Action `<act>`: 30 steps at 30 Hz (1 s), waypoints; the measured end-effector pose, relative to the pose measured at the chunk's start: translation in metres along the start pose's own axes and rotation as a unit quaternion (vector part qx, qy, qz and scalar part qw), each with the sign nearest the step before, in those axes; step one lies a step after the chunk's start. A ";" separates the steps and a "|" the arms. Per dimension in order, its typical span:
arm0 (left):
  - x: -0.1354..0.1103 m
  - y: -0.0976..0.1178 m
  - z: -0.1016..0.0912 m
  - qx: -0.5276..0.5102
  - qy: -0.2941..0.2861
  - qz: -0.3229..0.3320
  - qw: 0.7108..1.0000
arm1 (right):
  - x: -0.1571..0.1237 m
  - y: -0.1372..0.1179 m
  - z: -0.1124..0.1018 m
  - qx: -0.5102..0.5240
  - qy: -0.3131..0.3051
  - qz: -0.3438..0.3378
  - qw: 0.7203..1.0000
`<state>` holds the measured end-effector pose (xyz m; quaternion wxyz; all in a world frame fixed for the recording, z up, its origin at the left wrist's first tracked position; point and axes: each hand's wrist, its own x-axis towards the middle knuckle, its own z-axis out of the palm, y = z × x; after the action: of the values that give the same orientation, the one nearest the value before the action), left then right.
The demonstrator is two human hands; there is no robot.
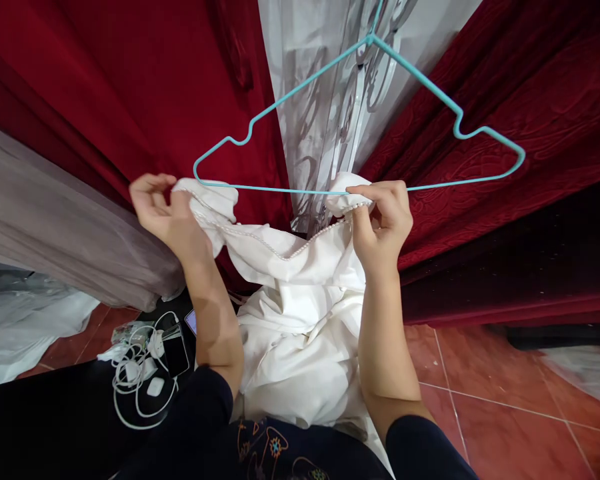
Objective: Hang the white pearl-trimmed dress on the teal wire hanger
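A white garment (290, 313) with a beaded neckline hangs between my two hands. My left hand (163, 210) is closed on the garment's left shoulder. My right hand (383, 217) pinches the right shoulder, fingers curled tight. A thin turquoise wire hanger (360, 113) hangs just above, its bottom bar level with my fingertips and touching the cloth at both ends. The rest of the garment falls down over my lap.
Red curtains (130, 87) and a sheer patterned curtain (330, 100) hang behind. A grey cloth-covered surface (55, 227) sits at left. White cables, chargers and a phone (150, 367) lie on a dark mat. Red floor tiles (505, 413) spread at right.
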<state>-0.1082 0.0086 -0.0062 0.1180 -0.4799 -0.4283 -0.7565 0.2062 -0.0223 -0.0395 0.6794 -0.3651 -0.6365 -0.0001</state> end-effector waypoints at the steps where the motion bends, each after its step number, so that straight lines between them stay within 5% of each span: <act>1: 0.016 0.001 0.005 -0.022 0.015 0.025 0.999 | 0.000 -0.002 -0.001 0.000 0.002 -0.004 1.000; 3: 0.045 0.005 0.017 -0.028 0.019 0.051 0.998 | 0.001 -0.003 -0.004 0.003 0.005 -0.011 1.000; 6: 0.071 0.013 0.039 0.018 -0.099 0.048 0.994 | 0.002 -0.004 -0.005 -0.004 0.006 -0.012 1.000; 9: 0.076 0.021 0.053 0.005 -0.164 0.117 0.979 | 0.002 -0.003 -0.002 -0.026 0.010 -0.015 1.000; 14: 0.077 0.028 0.035 -0.079 -0.038 0.180 0.980 | 0.003 -0.005 -0.002 -0.058 -0.003 0.002 0.998; 16: 0.085 0.027 0.028 -0.141 -0.043 0.183 0.972 | 0.004 -0.007 -0.003 -0.067 -0.010 0.009 0.998; 18: 0.096 0.024 0.031 -0.169 -0.129 0.242 0.947 | 0.005 -0.008 -0.004 -0.046 -0.007 0.007 0.999; 20: 0.103 0.024 0.044 -0.191 -0.170 0.374 0.891 | 0.005 -0.007 -0.003 -0.010 0.004 0.002 1.000; 25: 0.078 0.036 0.082 -0.015 -0.323 0.200 0.925 | 0.002 -0.002 0.000 0.009 0.025 0.009 1.000; 27: 0.059 0.040 0.084 -0.058 -0.313 0.182 0.930 | 0.002 -0.001 0.000 0.006 0.028 0.004 1.000; 30: 0.031 0.048 0.076 -0.266 -0.226 0.198 0.916 | 0.002 0.000 0.000 0.001 0.012 0.004 1.000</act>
<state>-0.0482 0.0449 0.0582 0.0330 -0.7270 -0.1229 -0.6748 0.2068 -0.0217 -0.0372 0.6871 -0.3670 -0.6270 -0.0006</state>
